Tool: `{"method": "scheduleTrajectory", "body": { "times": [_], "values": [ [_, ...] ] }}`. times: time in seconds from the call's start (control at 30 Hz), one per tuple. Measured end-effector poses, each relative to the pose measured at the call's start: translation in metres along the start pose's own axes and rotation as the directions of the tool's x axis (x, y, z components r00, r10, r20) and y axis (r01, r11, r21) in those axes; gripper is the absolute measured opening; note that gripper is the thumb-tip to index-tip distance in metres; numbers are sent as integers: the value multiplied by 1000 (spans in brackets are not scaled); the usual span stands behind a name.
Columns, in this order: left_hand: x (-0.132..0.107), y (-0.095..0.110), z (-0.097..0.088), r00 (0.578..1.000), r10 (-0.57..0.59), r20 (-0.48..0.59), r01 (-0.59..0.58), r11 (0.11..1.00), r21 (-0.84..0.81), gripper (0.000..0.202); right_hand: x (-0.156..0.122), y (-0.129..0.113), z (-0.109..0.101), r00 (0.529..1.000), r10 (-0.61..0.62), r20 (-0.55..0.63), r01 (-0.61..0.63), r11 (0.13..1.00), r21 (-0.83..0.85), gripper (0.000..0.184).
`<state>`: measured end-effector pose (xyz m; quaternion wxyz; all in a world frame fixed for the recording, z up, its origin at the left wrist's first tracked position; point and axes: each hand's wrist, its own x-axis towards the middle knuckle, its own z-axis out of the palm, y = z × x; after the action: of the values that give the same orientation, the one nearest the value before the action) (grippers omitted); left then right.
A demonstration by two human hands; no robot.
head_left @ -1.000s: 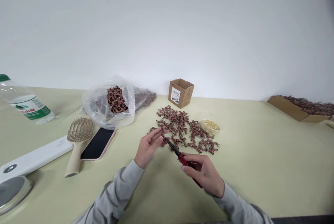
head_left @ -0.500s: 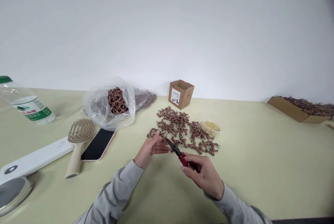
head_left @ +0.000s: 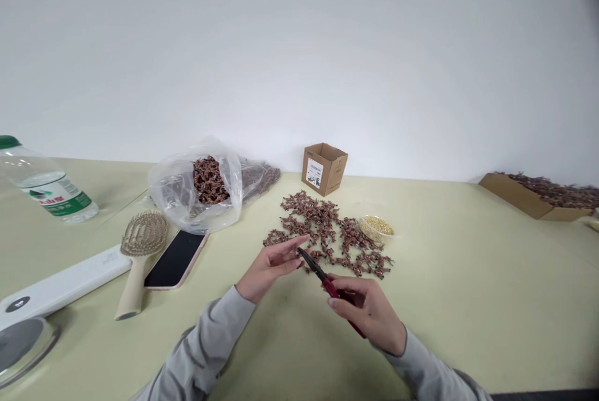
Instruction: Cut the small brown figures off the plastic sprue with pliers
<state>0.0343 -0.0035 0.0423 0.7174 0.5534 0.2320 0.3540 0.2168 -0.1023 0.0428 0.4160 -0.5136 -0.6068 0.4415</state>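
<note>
My right hand [head_left: 367, 314] grips red-handled pliers [head_left: 322, 277], whose black jaws point up-left toward my left fingertips. My left hand [head_left: 271, 265] has its fingers pinched together at the plier tips, on something too small to make out. Just beyond both hands a heap of small brown pieces [head_left: 327, 232] is spread over the pale green table [head_left: 468, 301]. A small clear dish of yellowish beads [head_left: 377, 226] sits at the heap's right edge.
A clear plastic bag of brown pieces [head_left: 201, 192] lies at the left, with a phone [head_left: 175, 257], hairbrush [head_left: 138, 257], white bar [head_left: 60, 285] and water bottle [head_left: 44, 192] further left. A small cardboard box [head_left: 324, 168] stands behind the heap; a flat carton [head_left: 538, 195] at far right.
My left hand dipped toward the table beside the heap, then rose slightly with fingers pinched at the plier tips. The right hand with the pliers stayed almost in place.
</note>
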Motion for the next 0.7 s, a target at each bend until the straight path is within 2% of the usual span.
{"method": "scheduleTrajectory", "body": {
  "times": [0.1,0.17,0.37,0.43,0.6,0.7],
  "values": [
    [0,-1,-2,998,57,33,-56,998,-29,50,-1,1,2,1000,-7,-5,7,1000,1,22],
    [1,-2,-5,997,54,53,-51,997,-59,53,-1,4,3,1000,-10,-22,10,1000,-15,23],
    [5,-8,-10,992,-117,-52,118,993,8,51,-2,10,5,994,-62,-85,50,989,-137,20],
    [5,-9,-10,989,-141,-46,142,989,38,46,-2,9,5,994,-70,-84,55,983,-176,18],
    [2,-3,-6,993,-108,-41,111,992,65,33,-1,7,4,996,-52,-67,42,988,-148,18],
    [1,0,-4,998,-43,-42,46,995,88,36,-1,7,4,999,-26,-33,24,998,-56,19]
  ]
}}
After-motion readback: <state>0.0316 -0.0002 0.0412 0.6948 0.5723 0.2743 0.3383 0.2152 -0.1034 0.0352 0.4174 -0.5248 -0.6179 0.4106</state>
